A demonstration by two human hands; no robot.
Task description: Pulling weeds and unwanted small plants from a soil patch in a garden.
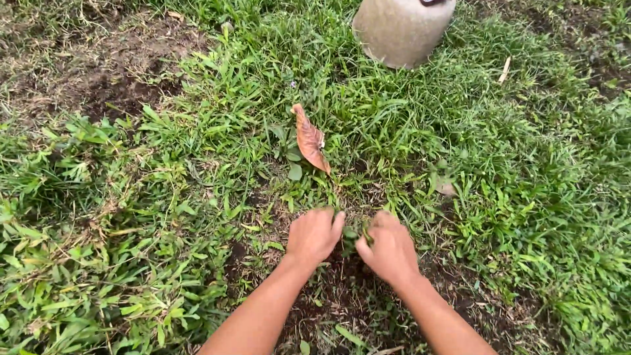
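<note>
Both my hands are down in the grass near the bottom middle of the head view. My left hand (314, 235) and my right hand (388, 248) are closed side by side around a small clump of grass and weeds (351, 235) that grows at the edge of a bare patch of dark soil (342, 296). The fingers curl inward, and green blades stick out between the two hands. A dry brown leaf (310, 139) lies on the grass just beyond the hands.
A rounded grey-beige container (401, 29) stands on the grass at the top middle. Thick green grass (526, 197) spreads to the right and left. Bare dark earth (98, 79) shows at the upper left. A pale dry stalk (505, 69) lies at the upper right.
</note>
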